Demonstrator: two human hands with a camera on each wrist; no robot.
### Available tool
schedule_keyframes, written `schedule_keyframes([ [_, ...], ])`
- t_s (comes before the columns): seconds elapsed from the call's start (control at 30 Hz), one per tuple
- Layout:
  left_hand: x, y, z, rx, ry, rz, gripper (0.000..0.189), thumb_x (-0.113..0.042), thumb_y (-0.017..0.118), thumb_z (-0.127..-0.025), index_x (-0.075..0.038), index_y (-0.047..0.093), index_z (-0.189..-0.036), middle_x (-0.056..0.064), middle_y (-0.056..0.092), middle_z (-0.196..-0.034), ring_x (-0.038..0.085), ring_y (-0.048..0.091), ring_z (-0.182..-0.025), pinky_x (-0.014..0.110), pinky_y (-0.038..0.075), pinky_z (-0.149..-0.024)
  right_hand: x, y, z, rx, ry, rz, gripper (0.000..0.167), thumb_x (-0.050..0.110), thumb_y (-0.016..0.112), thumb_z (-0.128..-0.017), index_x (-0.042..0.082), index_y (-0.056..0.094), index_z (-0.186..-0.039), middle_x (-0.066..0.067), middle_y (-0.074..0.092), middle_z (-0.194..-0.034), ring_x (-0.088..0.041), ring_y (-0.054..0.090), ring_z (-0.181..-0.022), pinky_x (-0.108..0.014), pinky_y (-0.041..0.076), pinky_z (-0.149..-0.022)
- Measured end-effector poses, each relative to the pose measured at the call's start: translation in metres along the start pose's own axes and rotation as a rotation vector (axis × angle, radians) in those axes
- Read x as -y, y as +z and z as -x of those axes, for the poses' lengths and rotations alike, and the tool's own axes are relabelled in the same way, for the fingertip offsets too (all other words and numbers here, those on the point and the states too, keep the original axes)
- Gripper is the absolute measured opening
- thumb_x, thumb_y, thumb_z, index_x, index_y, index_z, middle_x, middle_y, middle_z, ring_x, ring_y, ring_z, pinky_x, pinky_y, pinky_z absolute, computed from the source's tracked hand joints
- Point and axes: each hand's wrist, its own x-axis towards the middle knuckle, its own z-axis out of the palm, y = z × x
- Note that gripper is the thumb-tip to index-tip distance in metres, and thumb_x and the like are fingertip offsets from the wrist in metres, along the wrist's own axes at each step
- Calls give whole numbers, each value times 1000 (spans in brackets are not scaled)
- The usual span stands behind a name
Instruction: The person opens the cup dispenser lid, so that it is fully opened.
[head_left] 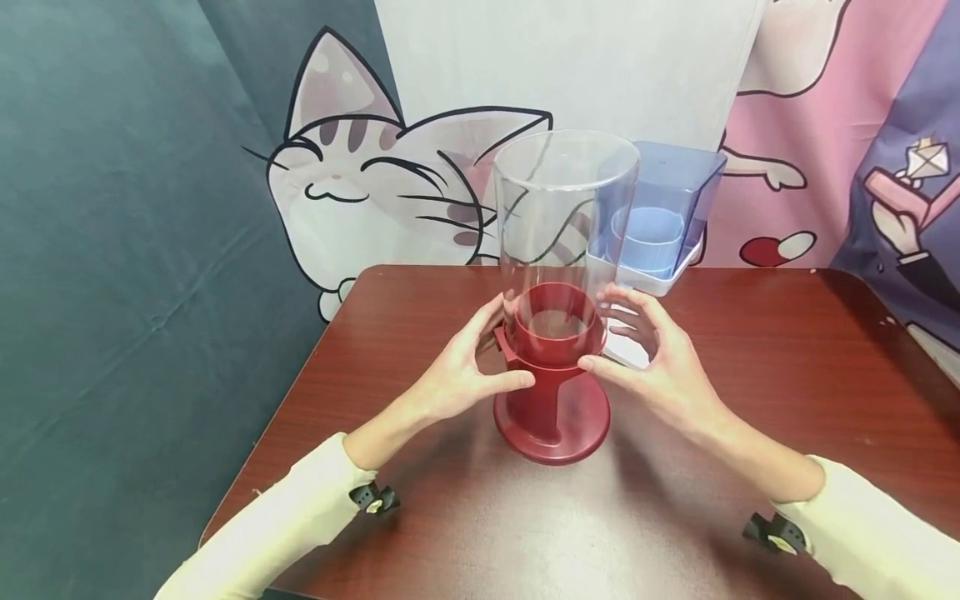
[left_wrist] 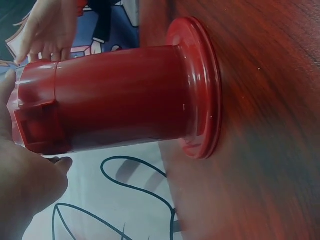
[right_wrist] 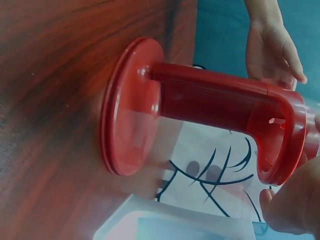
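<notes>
Just right of centre in the head view, the red stand [head_left: 543, 400] rises upright, clear cylinder [head_left: 558, 225] on top! Left hand [head_left: 459, 375] and right hand [head_left: 671, 367] flank it, about equally near, fingers spread; whether either grips, I can't tell.

Bright glare on tabletop [head_left: 558, 533], soft shadows

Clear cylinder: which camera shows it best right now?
The head view: it shows the clear cylinder from its top rim down to the red stand, with the blue box partly behind. Both wrist views mainly show the stand, with at most a sliver of cylinder at the frame edge.
</notes>
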Motion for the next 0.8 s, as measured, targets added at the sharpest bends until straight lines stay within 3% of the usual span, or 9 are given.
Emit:
schedule_keyframes([
  [0.33,-2,5,-9,-22,19,-29,105,-28,90,-84,-22,27,-168,-10,40,-165,12,45,-144,42,43,-118,8,-1,-22,59,-90,-31,92,1,90,-83,10,42,-161,-7,49,-162,-23,45,-150,-24,39,-117],
  [0.57,-1,11,-13,-23,2,24,107,-25,92,-82,-22,28,-167,-5,49,-155,14,50,-139,38,51,-110,24,-4,-37,85,-100,-81,95,2,89,-85,8,36,-164,-5,45,-165,-23,41,-153,-26,37,-119],
  [0.8,-1,16,-17,-23,-7,48,104,-20,92,-82,-24,30,-165,-1,53,-149,16,58,-131,33,53,-107,45,-6,-54,79,-126,-178,91,-3,83,-88,7,34,-164,-8,46,-164,-25,40,-153,-37,35,-123],
])
